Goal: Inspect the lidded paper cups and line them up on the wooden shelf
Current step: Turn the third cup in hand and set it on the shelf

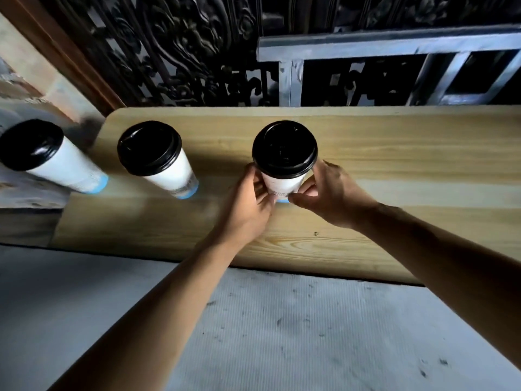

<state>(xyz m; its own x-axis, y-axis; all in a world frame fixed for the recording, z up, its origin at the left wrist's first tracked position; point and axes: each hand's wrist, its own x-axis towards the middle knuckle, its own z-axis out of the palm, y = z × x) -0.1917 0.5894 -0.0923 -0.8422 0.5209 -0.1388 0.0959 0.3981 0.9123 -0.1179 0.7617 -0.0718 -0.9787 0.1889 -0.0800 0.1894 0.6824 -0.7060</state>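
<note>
Three white paper cups with black lids and blue bases stand upright on the pale wooden shelf (394,165). The right cup (284,153) is held low on its wall by both hands: my left hand (248,204) wraps its left side and my right hand (329,193) pinches its right side near the base. Its blue base touches the wood. The middle cup (158,156) stands free to the left. The left cup (48,156) stands at the shelf's rounded left end, near the edge.
Behind the shelf runs a dark carved wooden screen (183,52) and a grey metal railing (389,43). Grey ribbed floor (282,334) lies below the shelf's front edge. The shelf stretches bare to the right of the held cup.
</note>
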